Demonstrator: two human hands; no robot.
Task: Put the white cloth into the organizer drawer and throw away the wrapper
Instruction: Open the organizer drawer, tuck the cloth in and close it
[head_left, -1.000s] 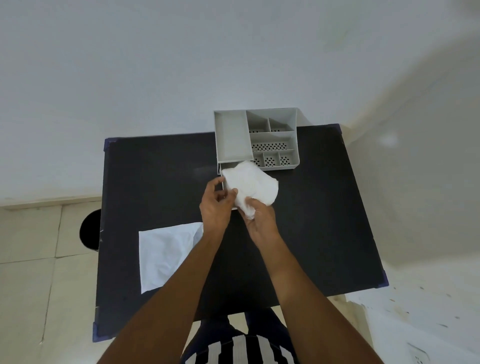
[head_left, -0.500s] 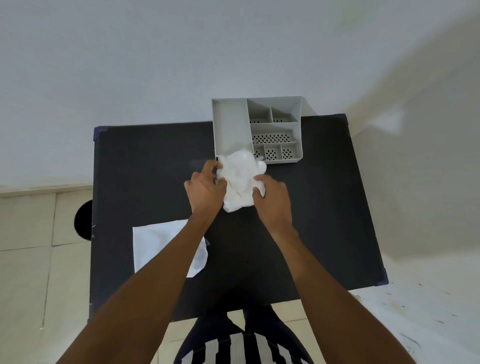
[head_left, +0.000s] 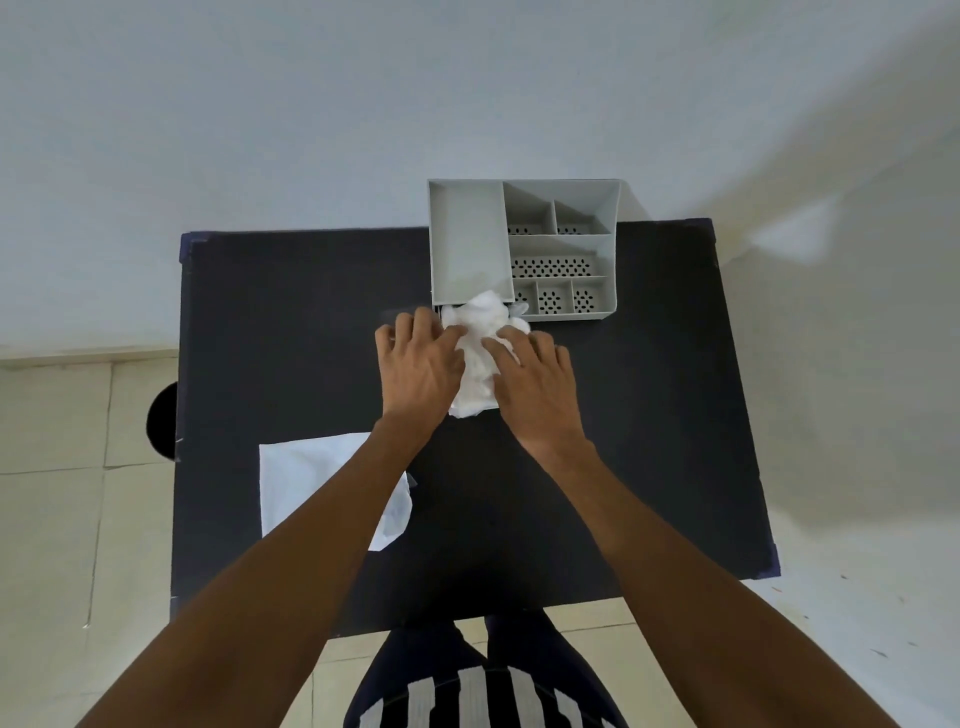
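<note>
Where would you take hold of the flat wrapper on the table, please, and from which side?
Probably the wrapper's left edge, approached from the table's left side: it lies flat, so pinch an edge. The left forearm covers its right part, and both hands are on the white cloth.

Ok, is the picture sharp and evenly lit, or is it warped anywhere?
Head view: wide-angle warp bows the table edges and stretches the forearms; light is soft and even, no glare; the cloth looks nearly blown out white; a bright patch lies on the right wall.
</note>
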